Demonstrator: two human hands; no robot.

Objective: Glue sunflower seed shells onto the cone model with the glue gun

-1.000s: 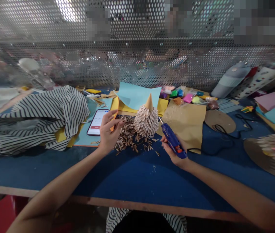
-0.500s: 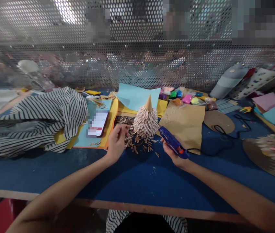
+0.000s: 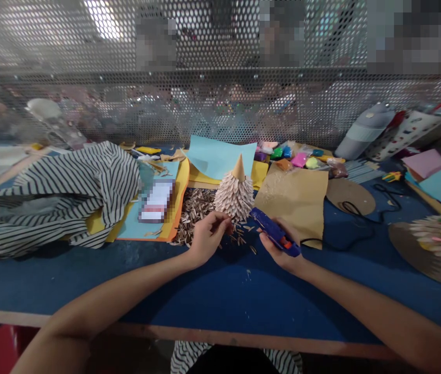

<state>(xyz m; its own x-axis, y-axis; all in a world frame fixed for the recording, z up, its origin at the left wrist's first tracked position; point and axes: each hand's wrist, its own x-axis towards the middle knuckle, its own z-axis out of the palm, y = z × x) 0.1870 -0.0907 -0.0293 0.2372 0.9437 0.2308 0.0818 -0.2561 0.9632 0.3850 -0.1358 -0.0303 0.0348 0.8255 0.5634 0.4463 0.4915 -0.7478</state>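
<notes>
A tan paper cone (image 3: pixel 238 169) stands upright on the blue table, its lower part covered in overlapping rows of pale, seed-shell-like flakes (image 3: pixel 232 196). My right hand (image 3: pixel 285 255) is closed around a blue hot glue gun (image 3: pixel 270 227), its nozzle pointing left toward the cone's lower right side. In front of the cone's lower left, my left hand (image 3: pixel 208 239) has its fingertips pinched together; whatever they hold is too small to make out. A heap of brown and grey striped seed shells (image 3: pixel 192 210) lies left of the cone, with loose ones scattered in front.
Left lie a phone (image 3: pixel 156 201) on coloured paper and a striped cloth (image 3: pixel 115 182). Brown paper (image 3: pixel 298 200) and the gun's black cord (image 3: pixel 355 210) are right. Coloured clay packets (image 3: pixel 300 159) and a bottle (image 3: pixel 365 130) line the perforated metal screen (image 3: pixel 204 109).
My left hand has moved right and slightly toward me, from the shell heap to the cone's lower front, uncovering the heap. The glue gun has shifted slightly left.
</notes>
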